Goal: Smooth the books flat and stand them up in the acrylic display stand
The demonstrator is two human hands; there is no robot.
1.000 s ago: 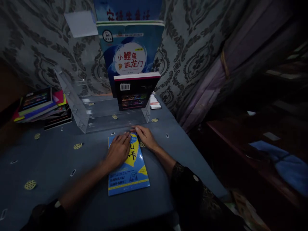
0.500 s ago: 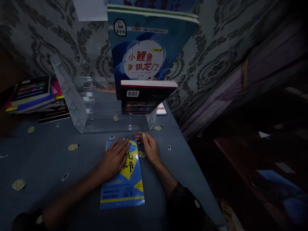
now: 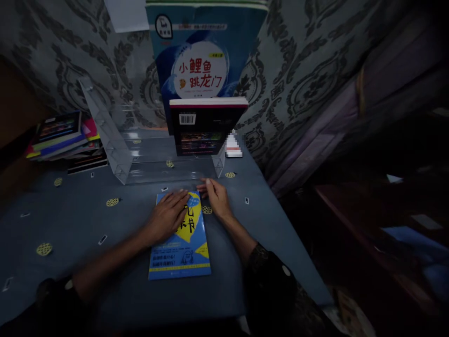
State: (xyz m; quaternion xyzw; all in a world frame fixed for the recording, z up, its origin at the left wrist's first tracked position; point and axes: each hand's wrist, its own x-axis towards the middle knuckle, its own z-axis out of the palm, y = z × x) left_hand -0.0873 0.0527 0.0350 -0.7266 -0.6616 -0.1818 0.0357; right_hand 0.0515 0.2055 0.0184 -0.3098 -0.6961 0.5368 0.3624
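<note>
A blue and yellow book (image 3: 182, 252) lies flat on the blue table (image 3: 87, 234) in front of me. My left hand (image 3: 166, 217) rests palm down on its upper half, fingers stretched out. My right hand (image 3: 215, 199) touches the book's top right corner, fingers extended along the edge. Just beyond stands a clear acrylic book stand (image 3: 115, 145). A black book (image 3: 205, 126) stands upright in the stand, and a large blue picture book (image 3: 199, 61) stands behind it.
A stack of colourful books (image 3: 63, 140) lies at the table's left back. Small yellow round stickers (image 3: 112, 202) and little tags dot the tabletop. Patterned wallpaper (image 3: 291, 70) is behind, a curtain to the right, and dark furniture lies beyond the table's right edge.
Both hands stay on the blue and yellow book with almost no shift. The view has moved slightly as my head moved.
</note>
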